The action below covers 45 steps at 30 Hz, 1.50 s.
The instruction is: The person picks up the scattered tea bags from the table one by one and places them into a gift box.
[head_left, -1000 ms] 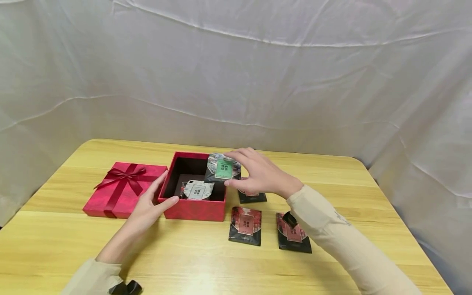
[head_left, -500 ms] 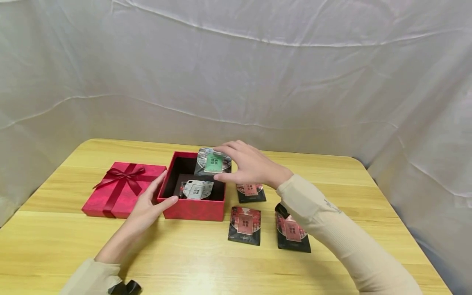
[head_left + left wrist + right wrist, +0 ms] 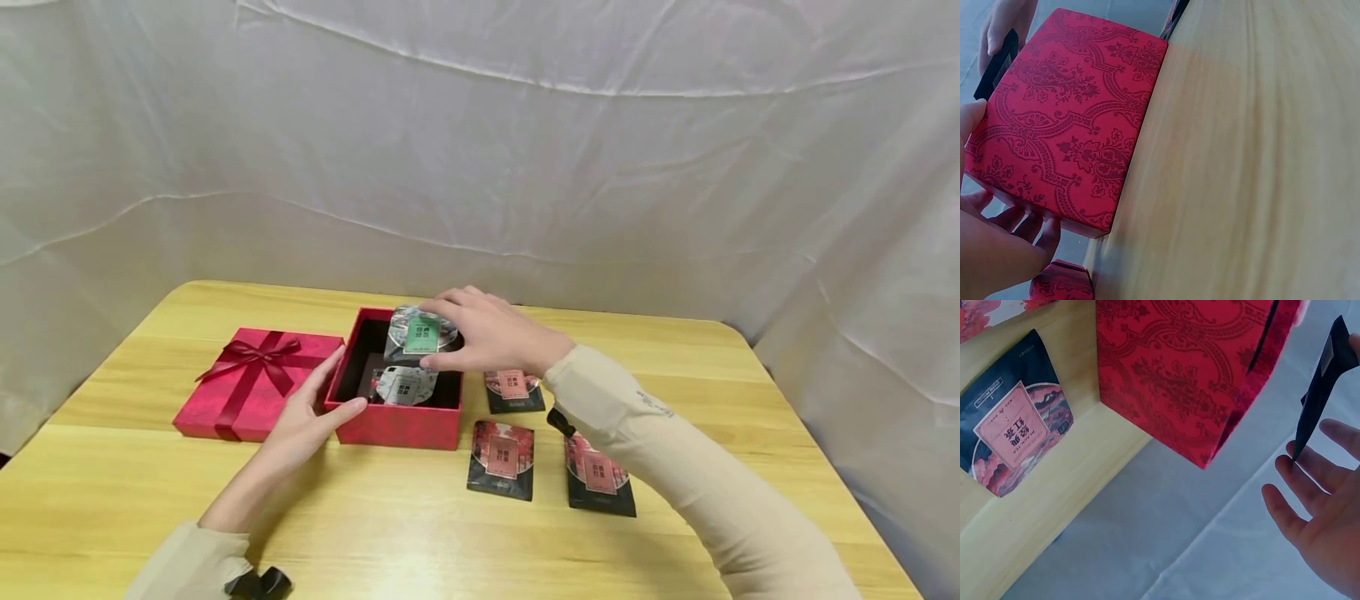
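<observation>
Head view shows a wooden table (image 3: 420,533) backed by a white cloth (image 3: 525,150) that hangs as a wrinkled wall. Next in size is the red box (image 3: 397,425), open at the top and standing near the table's middle; its patterned side wall fills much of the left wrist view. Just left of it lies the red lid (image 3: 251,383) with a dark red ribbon bow, its edge close to the box.

Left hand (image 3: 307,417) rests against the box's near left corner, thumb along the front wall and straight fingers laid on the left wall, steadying it without curling round anything.

Right hand (image 3: 487,337) hangs over the open box and pinches a green-labelled packet (image 3: 420,333) between thumb and fingertips; the packet is tilted, above the box's far right part and not yet down inside. From the right wrist view the same packet (image 3: 1322,387) appears edge-on as a dark strip against the fingers, the other fingers spread loosely.

Inside the box lies a white-labelled packet (image 3: 405,386), leaning toward the front wall.

Three dark packets with pink labels lie on the table right of the box: one (image 3: 513,390) just behind the right forearm, one (image 3: 501,458) near the box's front right corner, and one (image 3: 600,479) partly covered by the cream sleeve (image 3: 675,475).
</observation>
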Available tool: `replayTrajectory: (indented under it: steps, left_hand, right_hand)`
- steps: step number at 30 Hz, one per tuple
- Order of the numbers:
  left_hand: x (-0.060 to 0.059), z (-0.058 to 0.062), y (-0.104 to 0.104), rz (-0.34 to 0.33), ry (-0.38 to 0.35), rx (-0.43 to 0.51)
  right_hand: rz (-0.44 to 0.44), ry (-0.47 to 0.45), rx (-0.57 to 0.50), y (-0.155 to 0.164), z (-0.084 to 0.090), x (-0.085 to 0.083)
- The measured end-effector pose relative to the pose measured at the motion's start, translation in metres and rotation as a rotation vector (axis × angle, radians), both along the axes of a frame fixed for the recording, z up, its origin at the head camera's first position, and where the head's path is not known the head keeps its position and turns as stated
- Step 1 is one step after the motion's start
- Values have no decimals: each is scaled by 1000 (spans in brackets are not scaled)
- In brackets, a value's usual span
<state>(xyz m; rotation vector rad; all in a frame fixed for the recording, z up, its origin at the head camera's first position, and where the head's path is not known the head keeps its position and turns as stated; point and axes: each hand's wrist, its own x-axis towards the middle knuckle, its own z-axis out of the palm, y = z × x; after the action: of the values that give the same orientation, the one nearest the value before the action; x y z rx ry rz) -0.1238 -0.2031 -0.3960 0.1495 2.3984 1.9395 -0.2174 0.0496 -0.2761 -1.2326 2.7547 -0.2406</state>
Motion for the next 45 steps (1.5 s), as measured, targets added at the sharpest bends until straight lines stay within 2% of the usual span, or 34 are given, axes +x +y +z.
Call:
replayTrajectory:
  steps: [6, 16, 24, 32, 37, 45]
  left_hand:
    - [-1, 0, 0, -2, -4, 8]
    - [0, -1, 3, -4, 1, 21]
    - [0, -1, 2, -6, -16, 19]
    - [-1, 0, 3, 0, -11, 11]
    - [-1, -1, 4, -5, -14, 15]
    - [-1, -1, 3, -8, -8, 7]
  right_hand:
    - [5, -12, 25, -11, -4, -2]
    - [1, 0, -5, -17, -4, -7]
    - [-6, -30, 53, -22, -11, -8]
    - [7, -39, 94, -22, -17, -7]
    - [1, -56, 90, -19, -21, -6]
    - [15, -34, 86, -20, -27, -5]
